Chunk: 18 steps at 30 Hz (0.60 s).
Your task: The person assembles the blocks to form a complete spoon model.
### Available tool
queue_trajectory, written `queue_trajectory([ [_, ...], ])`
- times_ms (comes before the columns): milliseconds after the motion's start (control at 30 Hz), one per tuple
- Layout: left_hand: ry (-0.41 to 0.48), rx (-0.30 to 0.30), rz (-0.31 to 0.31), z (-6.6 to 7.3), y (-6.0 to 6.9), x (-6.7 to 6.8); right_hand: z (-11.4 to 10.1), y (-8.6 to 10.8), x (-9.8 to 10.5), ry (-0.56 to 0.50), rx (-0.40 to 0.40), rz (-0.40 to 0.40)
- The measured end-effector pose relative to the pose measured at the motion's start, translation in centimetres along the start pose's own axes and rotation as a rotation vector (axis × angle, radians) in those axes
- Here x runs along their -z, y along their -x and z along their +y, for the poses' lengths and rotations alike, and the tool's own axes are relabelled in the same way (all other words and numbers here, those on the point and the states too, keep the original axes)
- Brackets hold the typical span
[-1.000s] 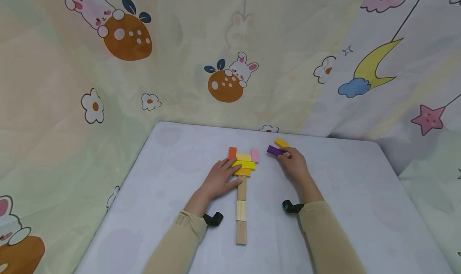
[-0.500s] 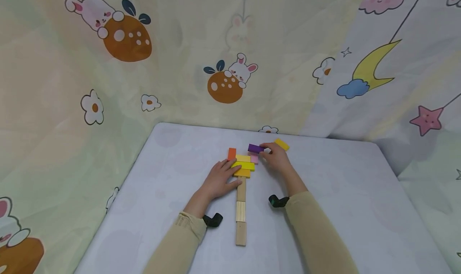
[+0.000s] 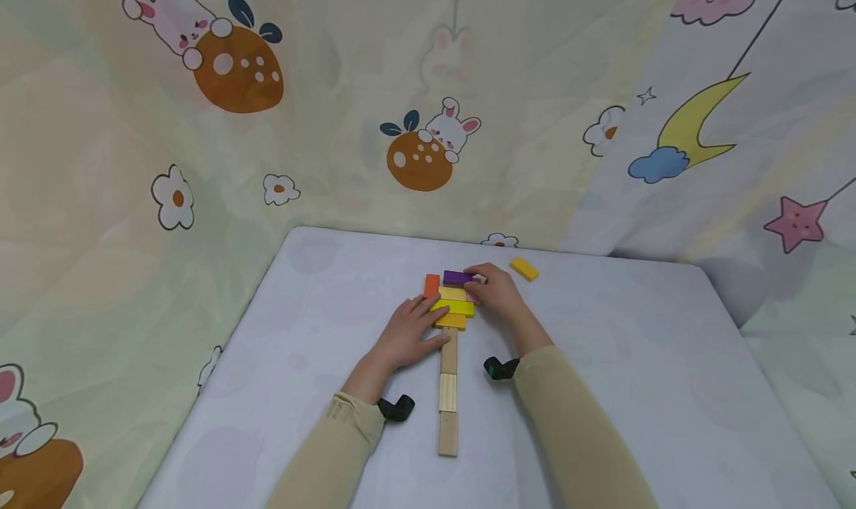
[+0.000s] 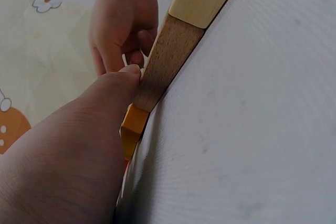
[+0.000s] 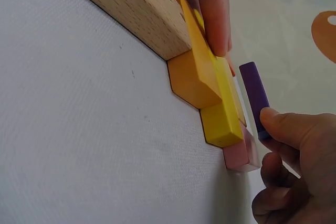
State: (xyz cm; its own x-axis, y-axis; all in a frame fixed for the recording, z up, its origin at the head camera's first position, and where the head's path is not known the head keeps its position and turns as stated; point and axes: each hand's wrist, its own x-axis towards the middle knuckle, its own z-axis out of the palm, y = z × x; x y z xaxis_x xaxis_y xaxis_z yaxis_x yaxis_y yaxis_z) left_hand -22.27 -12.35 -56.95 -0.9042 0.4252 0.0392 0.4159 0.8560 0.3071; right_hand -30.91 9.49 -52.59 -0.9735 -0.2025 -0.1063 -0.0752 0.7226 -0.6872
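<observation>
My right hand (image 3: 500, 297) pinches a purple block (image 3: 456, 278) between thumb and fingers. In the right wrist view the purple block (image 5: 254, 94) appears raised beyond the row, close to the pink block (image 5: 239, 153). My left hand (image 3: 404, 334) rests flat across the left side of the layout, fingers on the bright yellow block (image 3: 460, 309) and thumb by the upper wooden block (image 3: 449, 357). A pale yellow block (image 3: 453, 293) and an amber block (image 3: 452, 322) lie on either side of the bright yellow one. An orange-red block (image 3: 432, 284) stands at the upper left.
Two more wooden blocks (image 3: 448, 412) continue the line toward me. A loose yellow block (image 3: 524, 269) lies at the back right of the white table (image 3: 635, 345). A patterned cloth (image 3: 334, 122) hangs behind the table's far edge.
My right hand has carried the purple block leftward, from near the loose yellow block to above the pale yellow block. My left hand has stayed in place.
</observation>
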Motion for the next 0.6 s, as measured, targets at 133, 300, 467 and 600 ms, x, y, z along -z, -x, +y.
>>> queue_trajectory([
  [133, -0.002, -0.001, 0.004, -0.1, 0.0, -0.1, 0.0, -0.2, -0.3, -0.009, -0.006, -0.016],
  [300, -0.007, 0.007, 0.002, -0.1, 0.0, -0.1, 0.1, -0.5, -0.8, 0.007, -0.009, -0.017],
  [467, 0.0, 0.007, 0.002, -0.1, 0.0, -0.1, 0.2, -0.8, -1.1, 0.019, -0.027, -0.017],
  [600, 0.002, -0.001, 0.006, -0.1, -0.1, -0.1, 0.0, -0.7, -1.0, 0.012, -0.049, -0.025],
])
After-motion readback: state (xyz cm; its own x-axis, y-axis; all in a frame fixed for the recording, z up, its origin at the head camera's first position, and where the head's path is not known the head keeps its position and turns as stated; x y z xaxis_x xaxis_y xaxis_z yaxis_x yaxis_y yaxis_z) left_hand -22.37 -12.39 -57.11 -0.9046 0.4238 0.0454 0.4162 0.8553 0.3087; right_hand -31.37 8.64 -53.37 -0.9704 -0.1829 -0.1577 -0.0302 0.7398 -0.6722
